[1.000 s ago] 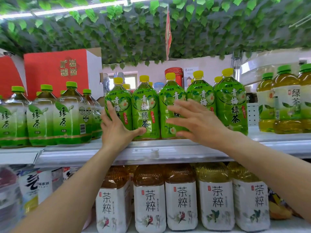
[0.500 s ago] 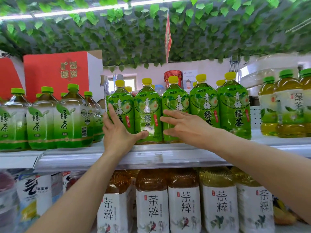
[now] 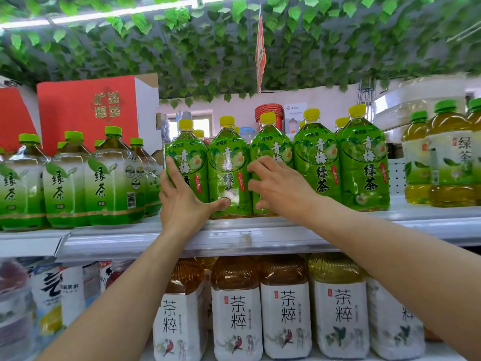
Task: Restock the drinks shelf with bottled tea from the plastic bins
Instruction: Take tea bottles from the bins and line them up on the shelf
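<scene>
Green tea bottles (image 3: 229, 173) stood in row on top shelf (image 3: 260, 230). Left hand (image 3: 182, 204) spread flat against two bottles. Right hand (image 3: 281, 188) laid on third, fingers only loosely bent. Bottles judged full and heavy (plastic wrap likely slippery). Best held low round body.

You're standing in a small shop, at its drinks aisle. Metal shelves (image 3: 260, 238) carry tight rows of identical green tea bottles (image 3: 364, 162) facing outward, with white-labelled tea bottles (image 3: 335, 316) below. Red cartons (image 3: 86, 110) sit on top, and fake ivy (image 3: 182, 53) (plastic leaves) hangs beneath a strip light (image 3: 125, 13).
</scene>
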{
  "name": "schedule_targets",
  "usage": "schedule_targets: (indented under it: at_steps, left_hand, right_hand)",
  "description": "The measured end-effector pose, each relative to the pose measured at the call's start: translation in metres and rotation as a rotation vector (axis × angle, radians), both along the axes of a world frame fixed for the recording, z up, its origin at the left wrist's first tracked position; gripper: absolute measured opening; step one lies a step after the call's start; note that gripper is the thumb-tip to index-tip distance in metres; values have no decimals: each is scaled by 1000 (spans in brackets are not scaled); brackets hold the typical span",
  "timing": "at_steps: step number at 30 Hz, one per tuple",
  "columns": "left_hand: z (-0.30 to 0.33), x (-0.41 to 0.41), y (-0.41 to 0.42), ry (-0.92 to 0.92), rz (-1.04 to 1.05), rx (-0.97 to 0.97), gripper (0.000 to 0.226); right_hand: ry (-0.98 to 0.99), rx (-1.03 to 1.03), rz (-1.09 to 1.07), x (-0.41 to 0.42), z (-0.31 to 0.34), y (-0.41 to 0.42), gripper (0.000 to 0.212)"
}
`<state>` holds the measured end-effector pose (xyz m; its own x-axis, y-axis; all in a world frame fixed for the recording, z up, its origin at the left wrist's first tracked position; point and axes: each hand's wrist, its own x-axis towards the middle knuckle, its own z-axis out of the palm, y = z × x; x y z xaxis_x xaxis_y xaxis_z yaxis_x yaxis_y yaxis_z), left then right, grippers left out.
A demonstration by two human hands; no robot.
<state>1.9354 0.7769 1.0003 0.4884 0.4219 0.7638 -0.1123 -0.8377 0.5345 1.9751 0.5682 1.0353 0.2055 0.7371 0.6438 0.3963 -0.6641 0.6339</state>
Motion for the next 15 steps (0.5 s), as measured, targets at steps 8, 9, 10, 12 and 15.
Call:
schedule_targets:
  at_steps: [8, 9, 10, 12, 15]
  left_hand:
    - [1, -1, -1, 5, -4, -10, 154]
    - [1, -1, -1, 1, -15, -24, 155]
    - [2, -1, -1, -4, -31, -51, 155]
    - [4, -1, -2, -17, -67, -125, 156]
    - [5, -2, -4, 3, -61, -172, 158]
  right_hand:
    - [175, 233, 220, -12, -4, -22, 52]
    - [148, 380, 292, -12, -4, -37, 55]
    - [83, 553, 332, -11, -5, -54, 61]
    - [23, 935, 315, -3, -7, -92, 76]
    - [428, 1413, 124, 16, -8, -137, 105]
